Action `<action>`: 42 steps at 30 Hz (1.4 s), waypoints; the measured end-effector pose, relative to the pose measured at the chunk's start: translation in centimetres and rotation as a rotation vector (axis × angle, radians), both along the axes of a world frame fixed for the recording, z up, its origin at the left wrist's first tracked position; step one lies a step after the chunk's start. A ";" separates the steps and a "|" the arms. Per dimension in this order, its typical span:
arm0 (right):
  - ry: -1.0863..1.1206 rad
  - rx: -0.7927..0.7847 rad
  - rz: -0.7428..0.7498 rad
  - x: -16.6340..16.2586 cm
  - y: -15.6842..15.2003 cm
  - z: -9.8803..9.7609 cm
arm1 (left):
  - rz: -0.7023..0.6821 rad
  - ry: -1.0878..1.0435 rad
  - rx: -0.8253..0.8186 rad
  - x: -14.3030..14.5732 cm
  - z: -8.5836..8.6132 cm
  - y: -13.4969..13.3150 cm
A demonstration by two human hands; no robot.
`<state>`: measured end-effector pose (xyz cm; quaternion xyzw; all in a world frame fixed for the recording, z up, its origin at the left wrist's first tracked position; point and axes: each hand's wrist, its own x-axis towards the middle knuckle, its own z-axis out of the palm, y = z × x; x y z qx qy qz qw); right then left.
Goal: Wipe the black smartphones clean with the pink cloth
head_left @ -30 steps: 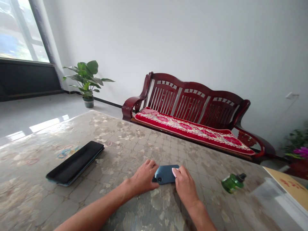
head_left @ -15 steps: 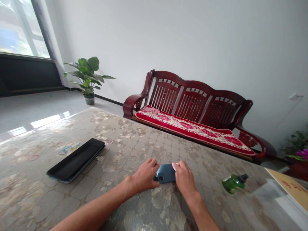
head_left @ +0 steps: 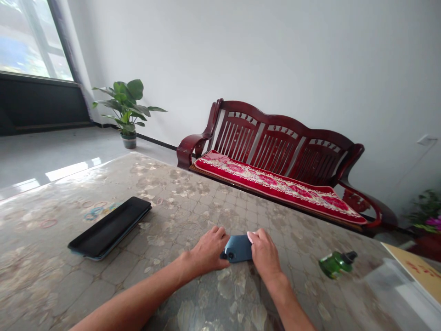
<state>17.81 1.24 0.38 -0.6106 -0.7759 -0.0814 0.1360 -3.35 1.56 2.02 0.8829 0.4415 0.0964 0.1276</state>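
Dark blue and glossy, the flat rectangular smartphone with round camera lenses [head_left: 241, 248] sits between your two hands, over the near middle of the grey-beige, floral-patterned table [head_left: 186, 202]. Its back, with the lenses, faces up towards you; whether it rests on the surface or is held just above it, you cannot tell from here. Your left hand [head_left: 209, 249] grips the lens end, thumb on the near side and fingers curled at the far side. Your right hand [head_left: 266, 253] is closed around the opposite end. A pale pink patch [head_left: 250, 236] shows at your right thumb, too small to identify.

Well to the left of your hands lies a long, flat black slab with rounded corners [head_left: 110, 226], a blue-grey edge showing beneath it. Just beyond its left side you have a loose cluster of thin blue and yellow rings [head_left: 95, 211], with pinkish ones nearby. To your right, apart from the phone, is a small translucent green bottle with a black top [head_left: 333, 265]. Farther right, near the table's edge, you can see a tan sheet or cover with red markings [head_left: 411, 264].
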 end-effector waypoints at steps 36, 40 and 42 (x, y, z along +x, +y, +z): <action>0.081 0.044 0.112 -0.9 -5.6 -1.5 | -0.066 0.202 0.129 0.7 0.1 -0.4; 0.103 0.022 0.183 -2.4 -5.8 -1.0 | -0.115 0.269 0.201 0.9 -0.2 -0.4; 0.103 0.027 0.166 -1.6 -5.3 -0.8 | -0.135 0.287 0.231 0.9 -0.4 -0.5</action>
